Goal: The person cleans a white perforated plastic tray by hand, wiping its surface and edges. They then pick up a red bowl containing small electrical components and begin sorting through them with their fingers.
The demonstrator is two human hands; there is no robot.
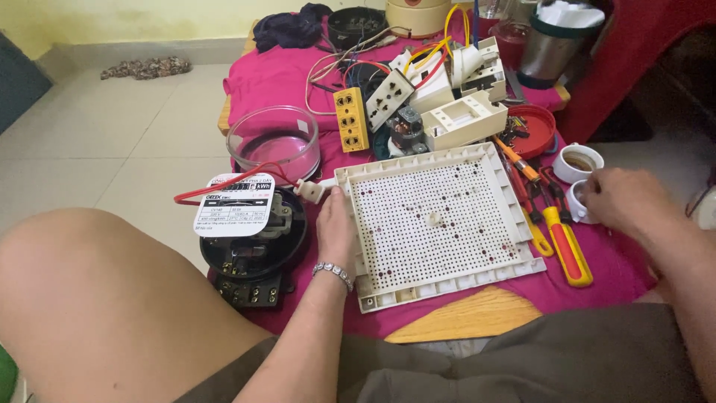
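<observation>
1. The magenta cloth (582, 287) covers the tabletop under all the parts.
2. The white perforated panel (436, 224) lies flat at the centre, tilted slightly.
3. The black electricity meter (250, 250) sits left of the panel, a red wire running across its top.
4. The left hand (337, 227) rests on the panel's left edge, its grip closed over the rim.
5. The right hand (619, 198) touches a small white socket (578, 203) at the right; fingers curled, grip unclear.
6. A red-and-yellow screwdriver (567, 250) lies just right of the panel.
</observation>
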